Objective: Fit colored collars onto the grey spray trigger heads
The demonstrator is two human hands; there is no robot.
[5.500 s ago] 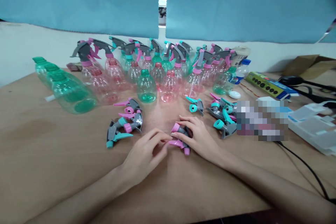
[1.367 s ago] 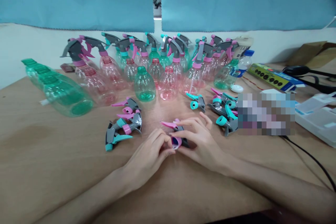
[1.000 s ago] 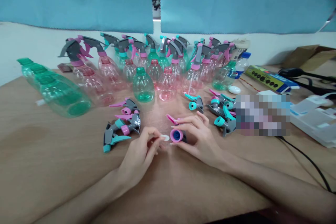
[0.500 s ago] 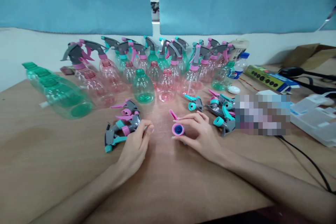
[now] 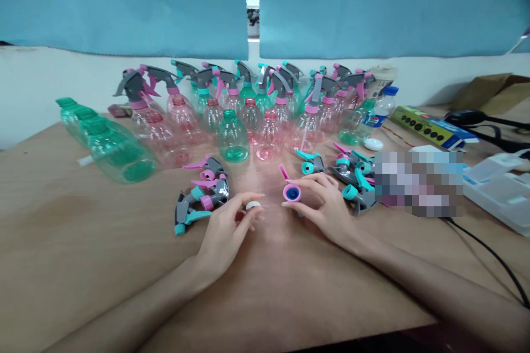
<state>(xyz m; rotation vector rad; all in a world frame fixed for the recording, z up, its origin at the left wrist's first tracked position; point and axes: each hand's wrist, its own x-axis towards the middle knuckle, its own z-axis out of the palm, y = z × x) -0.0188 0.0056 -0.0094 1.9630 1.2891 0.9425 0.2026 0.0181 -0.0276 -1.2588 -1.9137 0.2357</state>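
Observation:
My right hand (image 5: 327, 207) grips a spray trigger head (image 5: 292, 193), its pink collar facing me with a dark blue inside and its pink lever sticking up. Between the thumb and fingers of my left hand (image 5: 227, 226) is a small white round piece (image 5: 253, 206), held a short way left of the collar and apart from it. Just left of that hand lie loose trigger heads, among them a pink-collared one (image 5: 215, 193) and a teal one (image 5: 188, 212). More trigger heads (image 5: 358, 193) lie beyond my right hand.
Behind stand spray bottles, some topped with triggers, others open like the green bottle (image 5: 233, 138) and pink bottle (image 5: 270, 138). Green bottles (image 5: 120, 146) stand at left. At right are a white oval object (image 5: 373, 144), a yellow-blue box (image 5: 433, 127), a plastic organizer (image 5: 497, 193) and a black cable (image 5: 488, 248).
My left hand has moved right, nearer the trigger head, and its fingers have turned so the white piece shows. The whole view has shifted slightly.

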